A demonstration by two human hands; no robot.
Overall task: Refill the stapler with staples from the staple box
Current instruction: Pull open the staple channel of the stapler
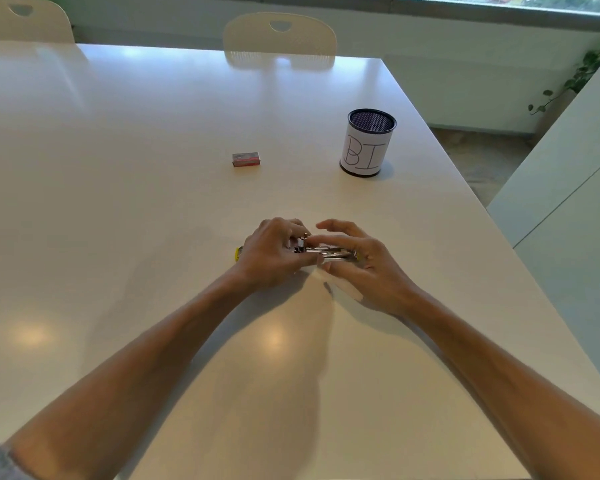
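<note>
A metal stapler point(329, 252) with a yellow end lies on the white table point(118, 202) in front of me, its metal channel showing between my hands. My left hand point(274, 254) covers its left part, fingers closed on it. My right hand point(357, 261) holds the right part, thumb under and fingers spread over the top. Whether staples are in the channel cannot be told. The small red and grey staple box point(246, 159) lies shut on the table, well beyond my hands.
A black mesh pen cup point(366, 143) with a white paper label stands at the back right. Two white chairs point(279, 39) are at the far edge. The table's right edge runs close to my right arm, with a white cabinet point(568, 202) beyond.
</note>
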